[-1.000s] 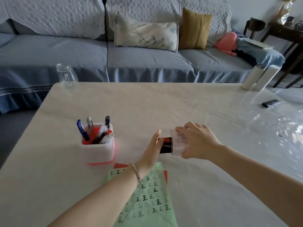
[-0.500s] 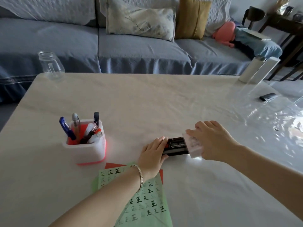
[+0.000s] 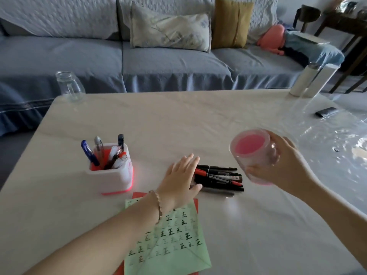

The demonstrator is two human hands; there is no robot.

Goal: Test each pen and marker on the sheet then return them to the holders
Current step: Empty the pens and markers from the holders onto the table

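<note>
Several black and red markers [image 3: 218, 178] lie in a heap on the table [image 3: 178, 124]. My left hand [image 3: 181, 180] rests flat against their left ends, fingers straight. My right hand [image 3: 282, 167] grips an empty translucent round holder with a pink bottom [image 3: 251, 153], tilted on its side above the table, its mouth facing me, just right of the markers. A white square holder with a pink base [image 3: 113, 173] stands to the left with several pens in it. A green sheet [image 3: 170, 241] covered in written marks lies under my left forearm.
A clear glass jar [image 3: 68, 86] stands at the far left corner. Two white cylinders [image 3: 311, 79] stand at the far right edge, with a small dark object [image 3: 326, 112] near them. Shiny clear plastic covers the right side. A sofa runs behind the table.
My right hand pulled the round holder off the markers and lifted it up and right, leaving them on the table. My left hand stayed at their ends.
</note>
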